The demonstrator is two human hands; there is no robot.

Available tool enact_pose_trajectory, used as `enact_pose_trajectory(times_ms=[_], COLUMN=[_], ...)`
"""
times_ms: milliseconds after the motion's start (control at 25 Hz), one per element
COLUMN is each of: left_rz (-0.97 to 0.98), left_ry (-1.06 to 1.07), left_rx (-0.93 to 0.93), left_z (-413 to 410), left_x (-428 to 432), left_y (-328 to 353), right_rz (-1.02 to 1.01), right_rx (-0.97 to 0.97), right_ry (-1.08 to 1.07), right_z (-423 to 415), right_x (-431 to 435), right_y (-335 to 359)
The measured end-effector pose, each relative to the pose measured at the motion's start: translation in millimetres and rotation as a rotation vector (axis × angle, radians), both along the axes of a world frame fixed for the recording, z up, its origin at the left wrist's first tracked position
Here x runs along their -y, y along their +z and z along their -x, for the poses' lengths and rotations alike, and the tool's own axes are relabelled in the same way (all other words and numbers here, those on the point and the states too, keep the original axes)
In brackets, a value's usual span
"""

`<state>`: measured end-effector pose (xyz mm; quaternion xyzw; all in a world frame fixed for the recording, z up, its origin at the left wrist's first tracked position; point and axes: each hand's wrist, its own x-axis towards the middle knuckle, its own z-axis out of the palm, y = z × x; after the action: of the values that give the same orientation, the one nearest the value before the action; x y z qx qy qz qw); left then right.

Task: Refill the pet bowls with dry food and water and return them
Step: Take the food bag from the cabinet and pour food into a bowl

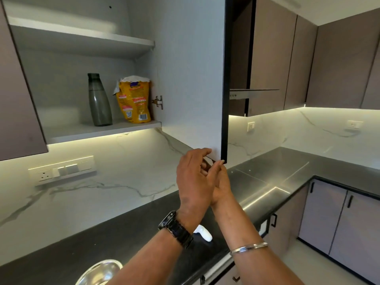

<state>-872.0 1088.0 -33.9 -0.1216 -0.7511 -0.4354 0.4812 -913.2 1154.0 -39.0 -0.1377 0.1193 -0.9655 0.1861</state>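
Note:
An upper cabinet stands open. On its lower shelf point(102, 130) are a yellow dry food bag point(133, 101) with a torn white top and, to its left, a grey water bottle point(99, 99). The cabinet door point(191, 79) is swung out toward me. My left hand point(193, 177), with a black watch on the wrist, and my right hand point(222, 182), with a metal bangle, meet at the door's bottom corner, fingers on its lower edge. A steel bowl point(100, 271) sits on the black counter point(123, 233) at the bottom edge, partly hidden by my left forearm.
A small white object point(204, 233) lies on the counter between my forearms. A switch panel point(61, 170) is on the marble backsplash. The counter turns a corner to the right, with lower cabinets point(337, 219) beneath. Closed upper cabinets point(287, 58) and a hood point(253, 92) lie behind the door.

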Motion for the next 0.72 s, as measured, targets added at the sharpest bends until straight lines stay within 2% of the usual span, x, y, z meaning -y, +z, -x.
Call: enact_pose_trajectory(times_ms=[120, 200, 480, 720], left_rz=[-0.001, -0.025, -0.089, -0.065], left_ry=[-0.013, -0.004, 0.078, 0.124], left_rx=[0.0, 0.007, 0.035, 0.024], left_z=[7, 12, 51, 116], left_x=[4, 14, 99, 194], left_y=[2, 3, 13, 52], right_rz=[0.124, 0.098, -0.296, -0.714], right_rx=[0.001, -0.017, -0.128, -0.374], right_ry=[0.097, 0.107, -0.007, -0.439], right_z=[17, 28, 71, 130], right_x=[1, 13, 85, 168], right_y=[-10, -21, -6, 58])
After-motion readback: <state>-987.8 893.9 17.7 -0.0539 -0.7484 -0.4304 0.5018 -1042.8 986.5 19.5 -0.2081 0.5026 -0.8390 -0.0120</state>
